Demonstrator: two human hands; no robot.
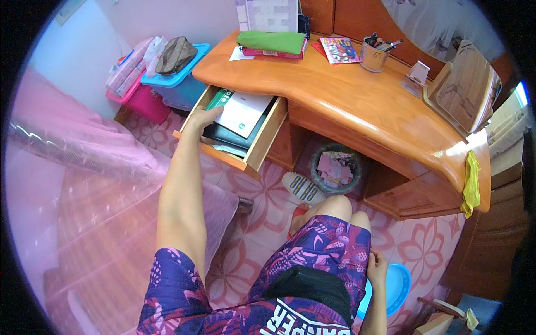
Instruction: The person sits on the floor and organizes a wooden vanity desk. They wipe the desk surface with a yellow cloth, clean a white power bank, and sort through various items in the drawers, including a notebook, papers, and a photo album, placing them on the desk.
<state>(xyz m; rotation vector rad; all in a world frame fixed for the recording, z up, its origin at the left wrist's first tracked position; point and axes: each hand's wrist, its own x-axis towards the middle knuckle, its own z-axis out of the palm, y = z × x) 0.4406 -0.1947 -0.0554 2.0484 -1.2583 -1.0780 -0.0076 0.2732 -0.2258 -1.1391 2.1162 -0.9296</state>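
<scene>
My left hand (pixel 206 117) reaches into the pulled-out wooden drawer (pixel 266 136) of the desk, its thumb over a white booklet or box (pixel 245 111) that bears writing. A green printed item (pixel 218 99) lies beside the white one, and a dark folder or case (pixel 228 137) lies beneath. Whether the fingers grip anything is hidden. My right hand (pixel 378 266) hangs low beside my right thigh, near a light blue plastic basin (pixel 393 289) on the floor; nothing is seen in it.
On the curved wooden desk (pixel 335 98) are a green pouch (pixel 272 42), a magazine (pixel 340 50), a mesh pen cup (pixel 374 56), a phone stand (pixel 416 77) and a wooden-framed mirror (pixel 465 88). A yellow cloth (pixel 471 184) hangs over its edge. Below stands a lined waste bin (pixel 336 168). Storage boxes (pixel 176 81) stand left.
</scene>
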